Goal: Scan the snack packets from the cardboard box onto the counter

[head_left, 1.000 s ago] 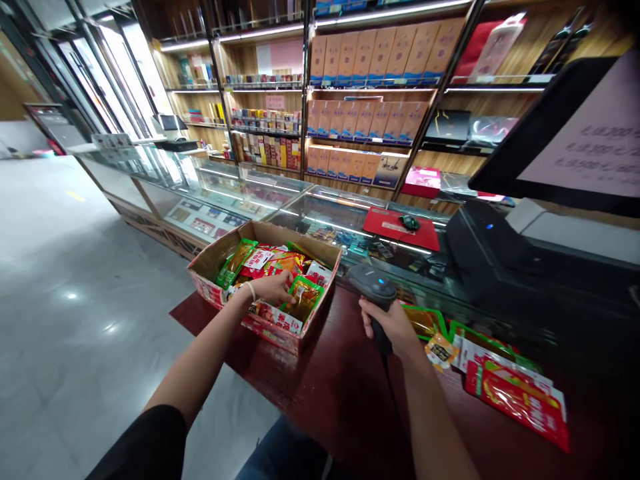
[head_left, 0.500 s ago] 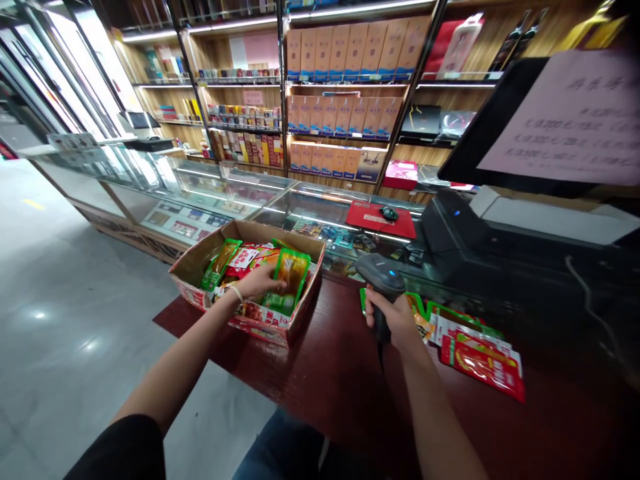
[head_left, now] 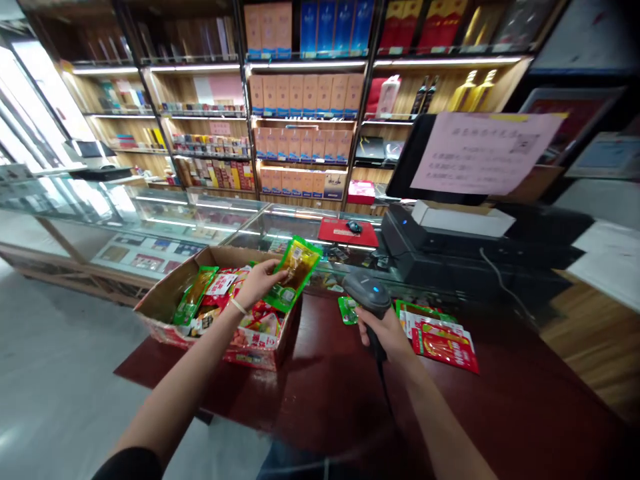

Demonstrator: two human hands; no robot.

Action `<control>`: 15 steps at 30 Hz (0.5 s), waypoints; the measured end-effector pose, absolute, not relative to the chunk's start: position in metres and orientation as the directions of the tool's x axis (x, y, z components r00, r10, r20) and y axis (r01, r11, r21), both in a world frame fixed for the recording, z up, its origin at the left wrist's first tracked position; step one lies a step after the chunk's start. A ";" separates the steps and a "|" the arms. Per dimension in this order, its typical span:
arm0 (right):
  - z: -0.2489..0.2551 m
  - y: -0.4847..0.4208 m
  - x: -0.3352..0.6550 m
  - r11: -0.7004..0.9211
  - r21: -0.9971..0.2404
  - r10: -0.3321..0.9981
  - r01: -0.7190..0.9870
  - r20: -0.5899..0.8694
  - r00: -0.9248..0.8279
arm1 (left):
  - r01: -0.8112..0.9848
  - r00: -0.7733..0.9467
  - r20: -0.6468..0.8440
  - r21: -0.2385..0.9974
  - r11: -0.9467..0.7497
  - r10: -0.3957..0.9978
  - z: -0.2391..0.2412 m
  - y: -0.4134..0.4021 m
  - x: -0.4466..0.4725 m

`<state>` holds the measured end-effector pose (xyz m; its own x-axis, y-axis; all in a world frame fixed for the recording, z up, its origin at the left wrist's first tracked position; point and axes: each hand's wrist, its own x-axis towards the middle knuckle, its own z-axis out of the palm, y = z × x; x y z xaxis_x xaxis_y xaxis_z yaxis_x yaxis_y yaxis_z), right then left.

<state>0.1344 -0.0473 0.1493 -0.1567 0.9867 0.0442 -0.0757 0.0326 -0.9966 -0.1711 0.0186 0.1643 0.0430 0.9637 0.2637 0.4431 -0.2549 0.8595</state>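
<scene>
My left hand (head_left: 261, 283) pinches a green-edged snack packet (head_left: 298, 267) with brown food showing through its clear front. It holds this packet tilted above the right side of an open cardboard box (head_left: 213, 352). Inside the box lie several red, white and green packets (head_left: 220, 285). My right hand (head_left: 384, 328) is wrapped around the handle of a black barcode scanner (head_left: 367, 293), whose blue light is lit and whose cable hangs down. Just behind the scanner lies another green packet (head_left: 348, 311), partly covered by it. Red and white packets (head_left: 445, 341) overlap to the right of my right hand.
The dark red tabletop (head_left: 330, 400) carries the box and packets. Beyond it runs a glass display counter (head_left: 240, 223) with a red mat (head_left: 345, 232) and a mouse (head_left: 354, 227). A black register screen with a pink paper sign (head_left: 485, 153) stands at right; stocked shelves line the wall.
My left hand has lifted the green-edged packet up out of the box contents, toward the right. The scanner stays in my right hand. The head view has turned up and right.
</scene>
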 end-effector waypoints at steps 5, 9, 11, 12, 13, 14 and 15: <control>0.146 -0.056 0.147 0.073 -0.997 0.994 -0.023 0.074 -0.078 | 0.489 0.097 0.271 0.825 -0.283 0.958 0.158 0.034 -0.104; 0.140 -0.066 0.161 0.055 -0.997 0.998 0.053 0.054 -0.016 | 0.498 0.131 0.254 0.819 -0.285 0.958 0.136 0.040 -0.083; 0.137 -0.070 0.166 0.037 -0.996 0.999 0.087 0.037 -0.010 | 0.493 0.170 0.226 0.823 -0.281 0.959 0.125 0.041 -0.080; 0.135 -0.072 0.167 0.023 -0.994 1.000 0.107 0.021 -0.017 | 0.498 0.191 0.216 0.819 -0.285 0.957 0.121 0.040 -0.079; 0.133 -0.074 0.168 0.008 -0.992 1.000 0.127 0.005 -0.027 | 0.513 0.209 0.209 0.808 -0.289 0.955 0.118 0.040 -0.078; 0.132 -0.076 0.169 -0.006 -0.989 0.999 0.145 -0.011 -0.034 | 0.536 0.220 0.205 0.792 -0.294 0.954 0.116 0.040 -0.078; 0.131 -0.078 0.169 -0.019 -0.987 0.999 0.158 -0.026 -0.043 | 0.563 0.225 0.202 0.772 -0.296 0.953 0.115 0.041 -0.077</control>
<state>0.1692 -0.0778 0.1312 -0.0428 0.9987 -0.0263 0.1579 -0.0193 -0.9873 -0.0770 0.0406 0.1146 0.2251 0.9533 0.2015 0.5629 -0.2961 0.7716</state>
